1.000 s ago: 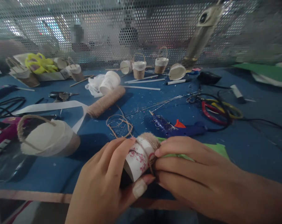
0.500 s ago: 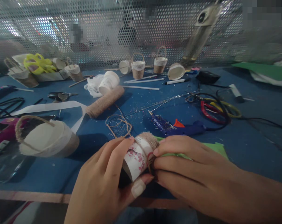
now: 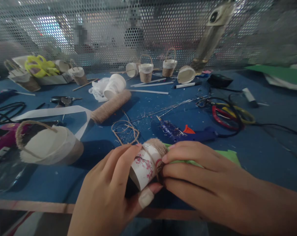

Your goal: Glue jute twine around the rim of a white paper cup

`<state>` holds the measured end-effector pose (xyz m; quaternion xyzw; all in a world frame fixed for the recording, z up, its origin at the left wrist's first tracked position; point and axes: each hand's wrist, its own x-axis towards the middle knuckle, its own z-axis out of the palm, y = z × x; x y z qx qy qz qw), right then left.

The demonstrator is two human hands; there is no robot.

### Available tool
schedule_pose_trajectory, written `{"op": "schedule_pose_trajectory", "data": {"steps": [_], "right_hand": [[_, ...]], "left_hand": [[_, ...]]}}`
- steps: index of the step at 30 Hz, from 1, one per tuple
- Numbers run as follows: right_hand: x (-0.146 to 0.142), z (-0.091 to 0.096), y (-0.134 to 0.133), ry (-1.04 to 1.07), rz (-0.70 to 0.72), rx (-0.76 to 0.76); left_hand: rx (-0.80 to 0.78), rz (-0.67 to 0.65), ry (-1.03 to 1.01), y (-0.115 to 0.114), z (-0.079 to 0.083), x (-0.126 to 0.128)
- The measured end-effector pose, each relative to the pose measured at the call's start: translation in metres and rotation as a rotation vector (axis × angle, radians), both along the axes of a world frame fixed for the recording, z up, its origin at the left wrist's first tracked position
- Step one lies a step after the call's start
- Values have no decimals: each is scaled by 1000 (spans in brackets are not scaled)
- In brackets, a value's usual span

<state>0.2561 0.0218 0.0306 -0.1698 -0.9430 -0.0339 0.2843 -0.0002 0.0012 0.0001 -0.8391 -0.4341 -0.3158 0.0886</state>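
A small white paper cup (image 3: 146,165) with a pink blossom print lies on its side at the near edge of the blue table (image 3: 256,147). Jute twine is wound around its base end. My left hand (image 3: 111,190) grips the cup, with a plaster on the thumb. My right hand (image 3: 200,177) pinches the twine against the cup's wrapped end. Loose twine (image 3: 125,129) trails back to a twine spool (image 3: 110,106). A blue glue gun (image 3: 188,132) lies just beyond my right hand.
A finished cup basket (image 3: 49,146) lies on its side at left, and more small baskets (image 3: 146,68) stand at the back by a perforated metal screen (image 3: 148,29). Scissors (image 3: 229,113), white sticks, a ribbon strip (image 3: 52,113), cables and green paper (image 3: 227,155) lie around.
Both hands stay on the cup. My right fingers have shifted slightly along the twine at the cup's end; nothing else has moved.
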Motion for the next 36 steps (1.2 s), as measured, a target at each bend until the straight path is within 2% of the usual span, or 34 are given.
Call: {"op": "schedule_pose_trajectory", "data": {"steps": [20, 36], "right_hand": [[1, -1, 0, -15, -4, -17], [-2, 1, -1, -15, -33, 2]], "left_hand": [[-89, 6, -62, -5, -5, -1], [-87, 13, -62, -5, -4, 0]]}}
